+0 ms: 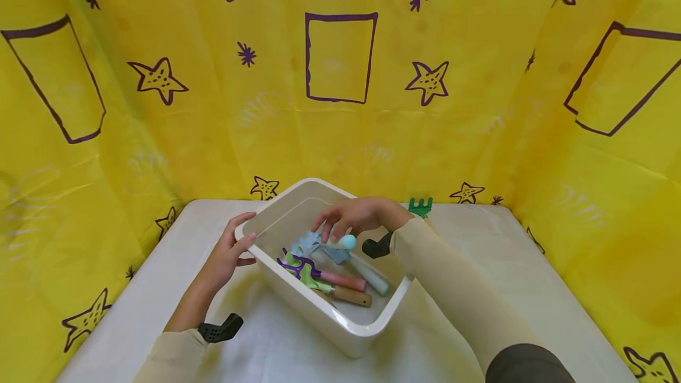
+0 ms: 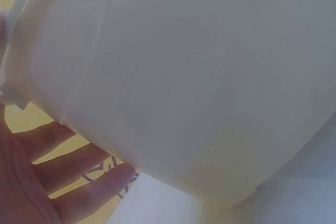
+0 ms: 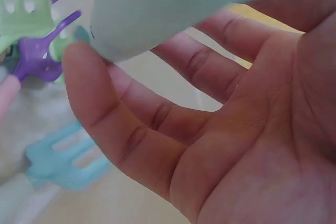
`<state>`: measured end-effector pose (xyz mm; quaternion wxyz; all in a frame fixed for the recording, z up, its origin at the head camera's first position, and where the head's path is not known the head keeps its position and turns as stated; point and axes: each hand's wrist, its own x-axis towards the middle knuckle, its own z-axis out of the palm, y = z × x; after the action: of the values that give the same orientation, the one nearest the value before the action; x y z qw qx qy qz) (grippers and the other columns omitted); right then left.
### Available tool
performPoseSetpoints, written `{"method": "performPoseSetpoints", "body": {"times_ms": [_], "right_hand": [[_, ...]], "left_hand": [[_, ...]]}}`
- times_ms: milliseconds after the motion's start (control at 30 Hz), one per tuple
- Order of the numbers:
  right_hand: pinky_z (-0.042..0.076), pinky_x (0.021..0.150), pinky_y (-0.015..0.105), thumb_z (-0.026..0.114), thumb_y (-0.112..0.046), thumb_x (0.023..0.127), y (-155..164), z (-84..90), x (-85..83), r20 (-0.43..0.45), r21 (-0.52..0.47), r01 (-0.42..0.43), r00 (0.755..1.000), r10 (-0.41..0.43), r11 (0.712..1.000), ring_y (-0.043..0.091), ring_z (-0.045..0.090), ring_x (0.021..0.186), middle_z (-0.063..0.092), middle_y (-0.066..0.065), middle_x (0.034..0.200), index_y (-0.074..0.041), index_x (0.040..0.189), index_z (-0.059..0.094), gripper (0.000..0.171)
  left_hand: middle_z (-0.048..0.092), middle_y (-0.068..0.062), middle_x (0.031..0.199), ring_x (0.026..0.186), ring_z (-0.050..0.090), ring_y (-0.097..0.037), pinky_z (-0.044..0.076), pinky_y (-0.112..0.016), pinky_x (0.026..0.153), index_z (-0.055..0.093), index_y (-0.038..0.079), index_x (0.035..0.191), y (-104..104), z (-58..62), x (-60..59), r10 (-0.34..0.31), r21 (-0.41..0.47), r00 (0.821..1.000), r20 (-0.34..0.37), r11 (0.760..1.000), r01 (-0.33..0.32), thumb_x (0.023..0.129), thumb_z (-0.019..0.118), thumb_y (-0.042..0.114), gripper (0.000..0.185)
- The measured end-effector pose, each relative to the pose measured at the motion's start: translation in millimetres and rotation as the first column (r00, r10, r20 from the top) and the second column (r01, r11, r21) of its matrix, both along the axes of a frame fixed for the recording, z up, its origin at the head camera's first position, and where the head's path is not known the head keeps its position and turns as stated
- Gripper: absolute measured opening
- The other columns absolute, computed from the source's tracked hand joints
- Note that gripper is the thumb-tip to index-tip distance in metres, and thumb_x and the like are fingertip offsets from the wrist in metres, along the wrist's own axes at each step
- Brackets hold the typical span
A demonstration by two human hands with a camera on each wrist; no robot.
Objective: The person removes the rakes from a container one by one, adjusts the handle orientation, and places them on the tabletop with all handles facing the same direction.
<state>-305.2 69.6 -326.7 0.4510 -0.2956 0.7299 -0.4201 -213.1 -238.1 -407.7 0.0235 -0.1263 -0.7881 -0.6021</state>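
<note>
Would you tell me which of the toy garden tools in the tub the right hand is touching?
The pale mint-handled tool: the right hand touches its rounded end, while the pink-handled and wooden-handled tools lie untouched beside it.

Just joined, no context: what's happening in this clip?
A person works over a white bin on a white table. The left hand rests against the bin's near-left wall, fingers straight. The right hand reaches into the bin and touches a pale teal-handled tool among toy garden tools: a purple rake, a light green rake and a light blue fork. A green rake lies on the table behind the bin.
</note>
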Motion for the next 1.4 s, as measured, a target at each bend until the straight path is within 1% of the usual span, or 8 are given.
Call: {"method": "performPoseSetpoints", "body": {"times_ms": [133, 267, 467, 700, 833, 1033, 1200, 1400], "right_hand": [[0.049, 0.065, 0.023, 0.061, 0.005, 0.087, 7.4, 11.8, 1.6, -0.009, -0.077, -0.04, 0.999, 0.039, 0.996, 0.017, 0.055, 0.082, 0.058, 0.011, 0.113, -0.001, 0.135, 0.049, 0.05], [0.049, 0.071, 0.023, 0.058, 0.009, 0.088, 18.9, 20.4, 1.7, -0.049, -0.16, -0.058, 0.998, 0.051, 0.985, 0.02, 0.055, 0.092, 0.058, 0.014, 0.115, 0.009, 0.138, 0.041, 0.053], [0.05, 0.083, 0.027, 0.058, 0.008, 0.09, 42.7, 22.2, -1.7, -0.133, -0.248, -0.021, 0.991, -0.012, 0.969, 0.036, 0.05, 0.114, 0.06, 0.016, 0.122, 0.011, 0.136, 0.044, 0.048], [0.049, 0.091, 0.032, 0.057, 0.009, 0.09, 68.7, 22.5, -2.9, -0.141, -0.349, 0.056, 0.984, -0.112, 0.935, 0.031, 0.051, 0.117, 0.06, 0.016, 0.124, 0.013, 0.135, 0.042, 0.048], [0.05, 0.09, 0.033, 0.057, 0.01, 0.091, 83.1, 24.5, -1.5, -0.108, -0.404, 0.137, 0.975, -0.196, 0.905, 0.028, 0.055, 0.113, 0.061, 0.012, 0.123, 0.006, 0.131, 0.05, 0.041], [0.051, 0.084, 0.029, 0.052, 0.01, 0.093, 104.7, 27.2, 5.4, -0.072, -0.489, 0.237, 0.948, -0.31, 0.839, 0.024, 0.055, 0.11, 0.061, 0.008, 0.121, -0.011, 0.124, 0.059, 0.038], [0.052, 0.086, 0.029, 0.052, 0.011, 0.094, 123.2, 22.6, 9.2, -0.011, -0.534, 0.335, 0.915, -0.403, 0.776, 0.025, 0.054, 0.112, 0.06, 0.008, 0.122, -0.008, 0.124, 0.059, 0.036], [0.052, 0.088, 0.03, 0.052, 0.01, 0.094, 148.7, 11.9, 16.4, -0.036, -0.552, 0.408, 0.859, -0.51, 0.727, 0.024, 0.057, 0.105, 0.059, 0.009, 0.123, -0.007, 0.122, 0.058, 0.034]], "left_hand": [[0.028, -0.022, 0.148, 0.11, 0.054, -0.052, 0.054, -0.055, 0.077, 0.027, 0.018, 0.148, -0.4, -0.4, -0.8, 0.009, -0.01, 1.0, -0.008, 1.0, -0.009, 0.103, 0.047, 0.023, 0.05], [0.029, -0.022, 0.147, 0.109, 0.055, -0.052, 0.055, -0.054, 0.077, 0.027, 0.018, 0.149, -0.9, -0.8, -1.1, 0.006, -0.017, 1.0, -0.02, 1.0, -0.006, 0.103, 0.047, 0.025, 0.051], [0.03, -0.022, 0.146, 0.107, 0.055, -0.052, 0.054, -0.055, 0.076, 0.028, 0.018, 0.148, -1.4, -3.3, -2.1, 0.004, -0.015, 1.0, -0.021, 1.0, -0.004, 0.103, 0.047, 0.026, 0.05], [0.03, -0.021, 0.146, 0.109, 0.055, -0.052, 0.054, -0.056, 0.077, 0.028, 0.02, 0.148, -1.3, -5.1, -3.5, 0.006, -0.009, 1.0, -0.009, 1.0, -0.006, 0.103, 0.047, 0.027, 0.05], [0.029, -0.021, 0.147, 0.109, 0.054, -0.052, 0.053, -0.057, 0.077, 0.028, 0.02, 0.149, -0.6, -4.7, -2.3, 0.008, -0.012, 1.0, -0.009, 1.0, -0.008, 0.102, 0.047, 0.026, 0.051], [0.029, -0.024, 0.145, 0.109, 0.054, -0.054, 0.052, -0.061, 0.078, 0.026, 0.016, 0.149, 0.6, -3.4, 0.2, -0.006, 0.014, 1.0, -0.017, 1.0, 0.006, 0.103, 0.046, 0.023, 0.051], [0.029, -0.023, 0.146, 0.108, 0.055, -0.053, 0.052, -0.061, 0.078, 0.026, 0.017, 0.149, 0.7, -2.1, 1.3, 0.0, 0.013, 1.0, -0.017, 1.0, 0.0, 0.103, 0.046, 0.022, 0.051], [0.029, -0.023, 0.147, 0.11, 0.054, -0.053, 0.052, -0.06, 0.078, 0.026, 0.017, 0.15, 1.3, -0.6, 1.2, -0.002, 0.003, 1.0, -0.018, 1.0, 0.002, 0.103, 0.046, 0.022, 0.052]]}}
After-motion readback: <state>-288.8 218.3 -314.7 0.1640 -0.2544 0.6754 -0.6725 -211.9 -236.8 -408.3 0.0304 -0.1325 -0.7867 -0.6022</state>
